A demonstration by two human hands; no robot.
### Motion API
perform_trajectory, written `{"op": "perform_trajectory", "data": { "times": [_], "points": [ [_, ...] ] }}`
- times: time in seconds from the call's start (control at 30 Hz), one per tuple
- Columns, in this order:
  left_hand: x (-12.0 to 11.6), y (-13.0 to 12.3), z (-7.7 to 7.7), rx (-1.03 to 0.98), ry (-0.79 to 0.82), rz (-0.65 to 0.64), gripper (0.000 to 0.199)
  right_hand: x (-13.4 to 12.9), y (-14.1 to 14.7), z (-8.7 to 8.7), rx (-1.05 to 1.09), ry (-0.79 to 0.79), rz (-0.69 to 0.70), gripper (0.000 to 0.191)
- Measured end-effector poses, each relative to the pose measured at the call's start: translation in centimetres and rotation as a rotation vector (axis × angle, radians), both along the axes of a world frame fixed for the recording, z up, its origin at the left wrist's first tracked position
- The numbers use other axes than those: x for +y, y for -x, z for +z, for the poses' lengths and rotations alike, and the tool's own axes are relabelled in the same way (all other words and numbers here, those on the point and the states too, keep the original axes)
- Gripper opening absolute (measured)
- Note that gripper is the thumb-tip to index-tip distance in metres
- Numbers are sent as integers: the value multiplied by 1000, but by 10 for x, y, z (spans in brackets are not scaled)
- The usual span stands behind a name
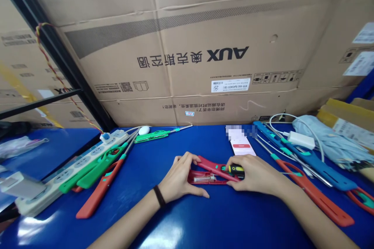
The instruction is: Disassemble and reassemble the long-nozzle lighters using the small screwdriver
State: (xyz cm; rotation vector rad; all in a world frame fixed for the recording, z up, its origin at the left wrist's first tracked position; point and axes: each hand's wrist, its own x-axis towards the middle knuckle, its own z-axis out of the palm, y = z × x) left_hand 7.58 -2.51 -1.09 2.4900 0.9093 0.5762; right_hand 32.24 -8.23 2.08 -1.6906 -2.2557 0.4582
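Left hand [180,179] arched — right hand [253,173] curled close by.

On a table [175,223], a phone [243,148] lay at 1 o'clock from a lighter casing [212,168], gloves [330,142] at 2, a power strip [80,161] at 9, another lighter [154,136] at 10; a carton [181,81] stood behind, at 12.
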Motion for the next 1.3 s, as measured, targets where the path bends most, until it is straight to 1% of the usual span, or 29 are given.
{"op": "perform_trajectory", "data": {
  "times": [0.1,0.2,0.27,0.33,0.4,0.5,0.6,0.73,0.8,0.9,0.97,1.03,1.1,1.17,1.3],
  "points": [
    [3,2,4,15,-4,-9,66,0,-6,2,19,-28,-6,11],
    [6,4,6,40,-22,12,61,0,-10,5,78,-58,-22,9],
    [7,5,6,57,-36,9,58,3,-12,4,153,-77,-45,17],
    [8,6,5,67,-41,-23,54,7,-13,2,223,-85,-90,25],
    [8,7,4,71,-28,-65,49,11,-14,-3,260,-92,-137,28],
    [7,7,3,71,26,-149,40,18,-14,-11,263,-101,-162,27],
    [4,5,3,57,69,-236,40,21,-11,-16,242,-105,-195,22],
    [1,3,2,38,65,-254,39,20,-8,-16,168,-148,-260,23],
    [2,3,1,36,58,-251,38,17,-9,-13,149,-97,-227,26],
    [3,4,0,37,45,-256,36,11,-13,-10,168,85,-129,36],
    [4,5,-1,33,38,-259,35,9,-16,-7,202,144,-79,34],
    [4,5,-1,21,35,-263,35,9,-17,-6,252,146,-47,26],
    [3,5,-1,10,34,-270,35,11,-17,-7,283,120,-46,22],
    [2,5,0,7,30,-276,35,16,-17,-10,265,45,-101,21],
    [0,3,1,17,17,-283,36,23,-20,-17,147,-227,-267,16]
  ]
}}
